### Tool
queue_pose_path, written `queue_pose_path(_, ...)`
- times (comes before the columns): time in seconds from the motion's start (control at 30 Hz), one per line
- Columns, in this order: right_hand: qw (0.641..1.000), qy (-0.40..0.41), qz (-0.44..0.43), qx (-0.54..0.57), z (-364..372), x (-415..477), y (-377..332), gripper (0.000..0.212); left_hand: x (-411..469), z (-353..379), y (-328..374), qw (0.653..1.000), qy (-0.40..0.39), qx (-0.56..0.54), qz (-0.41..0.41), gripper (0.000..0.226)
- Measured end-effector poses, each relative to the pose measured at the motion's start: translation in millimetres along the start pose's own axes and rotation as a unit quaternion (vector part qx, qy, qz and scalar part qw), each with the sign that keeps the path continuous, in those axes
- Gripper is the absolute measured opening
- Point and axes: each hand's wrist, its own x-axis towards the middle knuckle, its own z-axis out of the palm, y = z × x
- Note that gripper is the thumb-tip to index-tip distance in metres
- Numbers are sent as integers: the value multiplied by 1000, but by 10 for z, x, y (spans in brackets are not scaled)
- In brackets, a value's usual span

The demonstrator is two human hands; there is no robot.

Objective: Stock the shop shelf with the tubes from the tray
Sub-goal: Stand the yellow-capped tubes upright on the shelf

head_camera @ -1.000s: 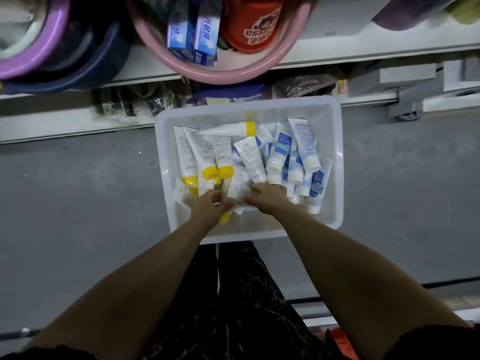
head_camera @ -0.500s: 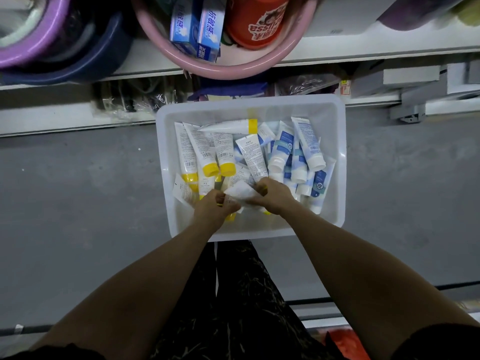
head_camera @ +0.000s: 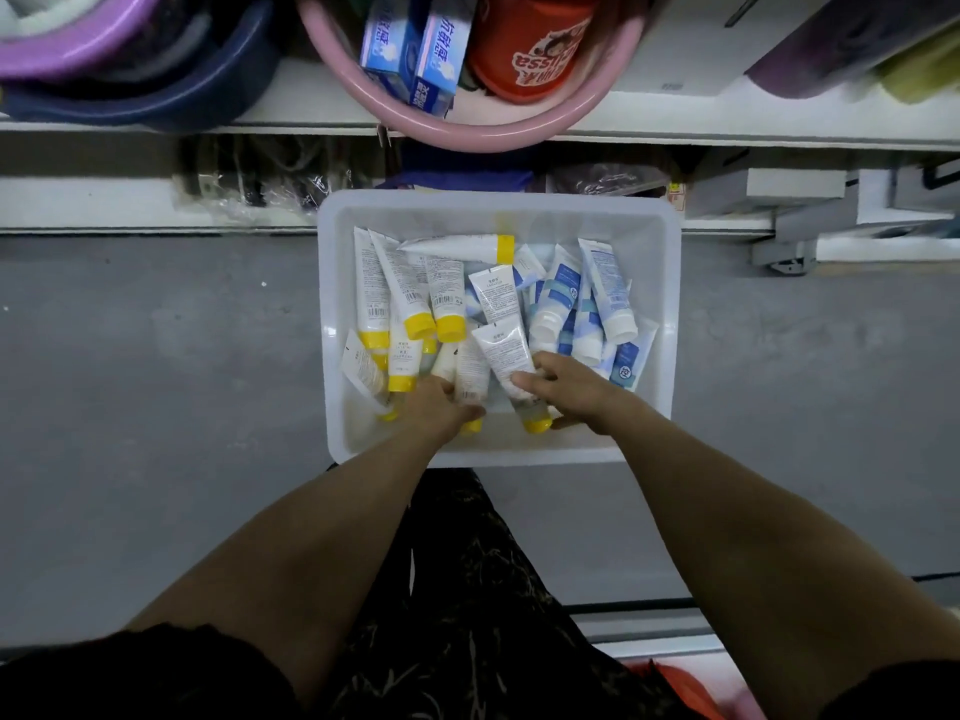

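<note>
A white plastic tray (head_camera: 660, 324) sits on the grey floor below the shelf and holds several tubes. Yellow-capped white tubes (head_camera: 400, 283) lie on its left side, blue-and-white tubes (head_camera: 605, 283) on its right. Both my hands reach into the tray's near end. My left hand (head_camera: 436, 410) grips a white yellow-capped tube (head_camera: 471, 371). My right hand (head_camera: 569, 389) holds another yellow-capped tube (head_camera: 506, 350) with its cap pointing toward me. The white shop shelf (head_camera: 675, 116) runs across the top.
On the shelf stand a pink basin (head_camera: 467, 129) holding blue toothpaste boxes (head_camera: 410, 49) and a red container (head_camera: 530, 49), plus purple and dark blue basins (head_camera: 130, 59) at left. Wrapped goods fill the lower shelf (head_camera: 249, 189). A metal bracket (head_camera: 789, 252) sits at right.
The two hands have drawn slightly apart. Each now holds its own yellow-capped tube, lifted a little out of the pile at the tray's near end.
</note>
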Motion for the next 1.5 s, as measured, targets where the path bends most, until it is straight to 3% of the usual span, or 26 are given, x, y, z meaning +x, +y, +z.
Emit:
queue_pose_path(0.13,998,7,26,64,-58,-194,23,45,-65,-164,20,996,-61,-33,-54,59)
queue_pose_path(0.27,995,49,5,81,53,-417,-38,44,-273,-393,3,974,-122,-156,-107,48)
queue_pose_path(0.43,977,80,-8,196,380,-663,-310,40,-766,-827,-69,928,-186,-306,-103,22)
queue_pose_path(0.63,968,73,-75,229,899,-920,-838,37,-1149,-1445,-251,869,-201,-449,-50,29)
queue_pose_path(0.83,963,56,-172,201,1934,-1250,-1625,32,-1572,-2458,-633,839,-161,-515,66,16)
queue_pose_path(1.03,942,27,-273,193,3365,-1546,-2698,31,-2184,-3987,-1378,797,-98,-558,209,44)
queue_pose_path(1.17,921,-14,-343,183,4375,-1858,-3535,29,-2714,-5082,-1928,761,-31,-578,292,47)
queue_pose_path(1.37,888,-45,-436,135,5434,-2435,-4603,25,-3438,-6385,-2446,694,71,-617,364,33)
queue_pose_path(1.5,862,-69,-488,120,5878,-2808,-5257,28,-3835,-7112,-2587,670,137,-601,414,25)
